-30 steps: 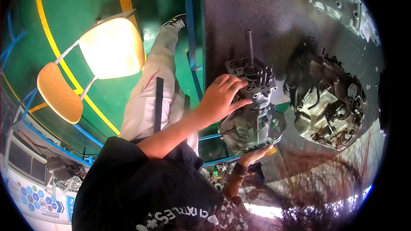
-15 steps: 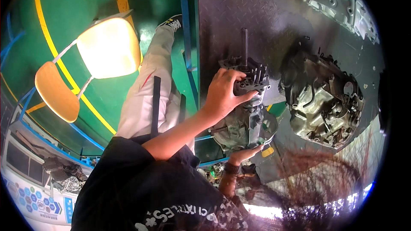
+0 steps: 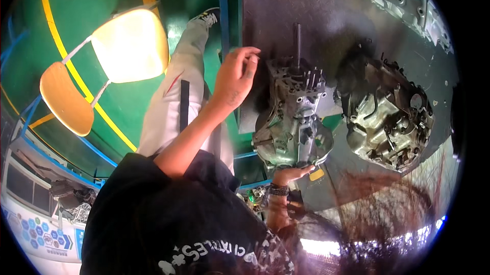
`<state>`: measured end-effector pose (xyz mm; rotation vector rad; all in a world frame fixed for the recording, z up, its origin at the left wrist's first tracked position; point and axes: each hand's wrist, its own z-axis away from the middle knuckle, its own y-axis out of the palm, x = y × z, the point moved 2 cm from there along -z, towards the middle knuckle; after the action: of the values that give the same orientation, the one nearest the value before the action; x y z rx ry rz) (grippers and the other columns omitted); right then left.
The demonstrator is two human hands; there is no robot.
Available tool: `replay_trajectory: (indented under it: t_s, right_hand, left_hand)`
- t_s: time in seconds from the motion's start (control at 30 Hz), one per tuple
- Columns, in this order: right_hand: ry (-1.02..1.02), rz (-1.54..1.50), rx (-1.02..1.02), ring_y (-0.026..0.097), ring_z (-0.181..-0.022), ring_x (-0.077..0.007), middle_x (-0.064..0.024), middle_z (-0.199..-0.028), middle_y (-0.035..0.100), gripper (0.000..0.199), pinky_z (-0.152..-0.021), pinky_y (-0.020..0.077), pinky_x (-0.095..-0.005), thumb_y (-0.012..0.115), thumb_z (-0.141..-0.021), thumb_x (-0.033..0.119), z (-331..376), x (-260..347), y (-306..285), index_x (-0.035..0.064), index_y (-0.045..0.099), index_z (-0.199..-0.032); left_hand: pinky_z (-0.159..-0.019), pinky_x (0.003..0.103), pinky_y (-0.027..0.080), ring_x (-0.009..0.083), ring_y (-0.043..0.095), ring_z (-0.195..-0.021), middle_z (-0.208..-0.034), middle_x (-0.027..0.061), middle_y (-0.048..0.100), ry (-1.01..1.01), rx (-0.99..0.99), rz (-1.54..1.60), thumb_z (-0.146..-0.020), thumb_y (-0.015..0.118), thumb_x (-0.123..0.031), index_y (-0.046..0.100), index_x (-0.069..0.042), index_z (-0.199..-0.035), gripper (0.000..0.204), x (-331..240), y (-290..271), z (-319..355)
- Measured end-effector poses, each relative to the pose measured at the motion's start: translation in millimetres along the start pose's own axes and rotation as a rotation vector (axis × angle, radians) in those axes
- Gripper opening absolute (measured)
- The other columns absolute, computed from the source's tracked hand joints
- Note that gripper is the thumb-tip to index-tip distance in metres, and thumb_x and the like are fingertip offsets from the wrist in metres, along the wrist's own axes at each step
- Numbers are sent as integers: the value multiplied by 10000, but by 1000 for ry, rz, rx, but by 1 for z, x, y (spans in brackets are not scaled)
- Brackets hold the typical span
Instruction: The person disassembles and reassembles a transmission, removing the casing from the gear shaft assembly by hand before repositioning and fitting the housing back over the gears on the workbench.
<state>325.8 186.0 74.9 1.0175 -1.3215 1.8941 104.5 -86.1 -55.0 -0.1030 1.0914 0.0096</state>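
A grey metal transmission housing [image 3: 293,122] is on the metal-topped bench, its wide bell-shaped end toward the lower edge. A long splined shaft [image 3: 297,45] projects from its far end, beside a dark block with several short pins [image 3: 312,78]. My left hand [image 3: 237,76] hangs in the air left of the housing, apart from it. Its fingers are loosely bent, the thumb is near them, and nothing shows in them. Palm up, my right hand [image 3: 292,174] holds the housing's near lower rim; its fingers are partly hidden beneath.
Another dirty transmission casing [image 3: 390,122] sits on the bench at the right. A pale metal casting [image 3: 408,4] lies at the far right. A wooden-seated chair [image 3: 130,45] stands on the green floor at left. The bench's blue frame [image 3: 223,15] runs beside my leg.
My left hand has come off the dark block on the housing and moved left, clear of it. The right hand stays at the housing's lower rim.
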Motion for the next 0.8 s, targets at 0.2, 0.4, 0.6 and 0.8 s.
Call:
replay_trajectory:
  t_s: [0.2,0.4,0.6,0.8]
  right_hand:
    - [27,-14,-70,417,-1333,-330,-184,-1524,346,741,-1153,311,-425,395,-1014,515,-9,6,13,-27,274,-1504]
    - [55,30,23,462,-1298,-326,-145,-1475,432,719,-1129,328,-421,329,-1003,554,-24,-2,1,8,361,-1470]
    - [125,-56,65,418,-1334,-345,-170,-1487,394,705,-1151,307,-447,328,-1006,520,-13,6,13,-13,330,-1467]
    - [209,-36,107,395,-1363,-351,-154,-1517,372,744,-1147,306,-453,265,-997,583,-1,19,27,38,309,-1502]
  left_hand:
    - [-781,442,505,359,652,-894,-948,198,667,-245,220,-113,-953,533,-213,586,-27,-1117,254,51,27,72]
    - [-921,408,488,347,623,-1092,-1182,197,645,-380,889,-33,-908,662,-300,501,-26,-1286,494,101,38,127]
    - [-916,396,521,317,650,-1096,-1201,205,653,-233,930,135,-834,771,-320,478,-5,-1311,642,81,52,169]
    - [-767,454,530,400,664,-860,-896,228,683,-223,720,-73,-768,785,-435,508,55,-1226,726,81,57,193]
